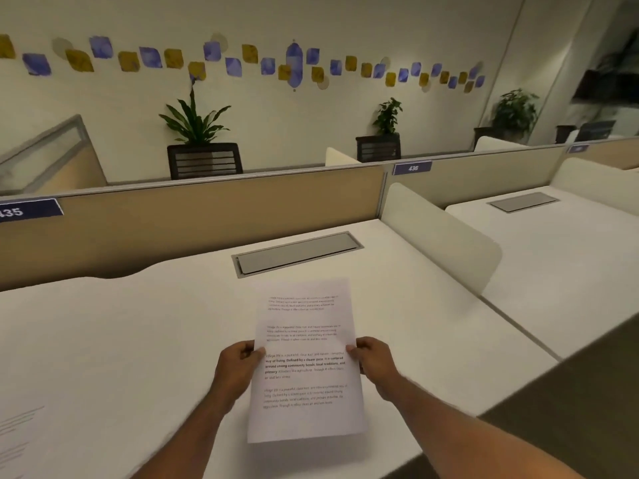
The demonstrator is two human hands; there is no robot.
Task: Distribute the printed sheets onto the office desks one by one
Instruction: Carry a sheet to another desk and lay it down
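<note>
A white printed sheet [306, 361] with several blocks of text hangs just above the white desk [145, 340] in front of me. My left hand [238, 366] pinches its left edge and my right hand [371, 359] pinches its right edge, both about halfway up the page. Whether there is one sheet or a thin stack, I cannot tell. Another printed sheet [17, 437] lies flat on the desk at the far lower left, partly cut off by the frame. A second white desk [570, 243] stands to the right.
A grey cable hatch [297, 252] is set into the desk beyond the sheet. A rounded white divider [439, 233] separates the two desks. A tan partition [207, 216] with number tags 435 and 436 runs along the back. Potted plants stand behind it.
</note>
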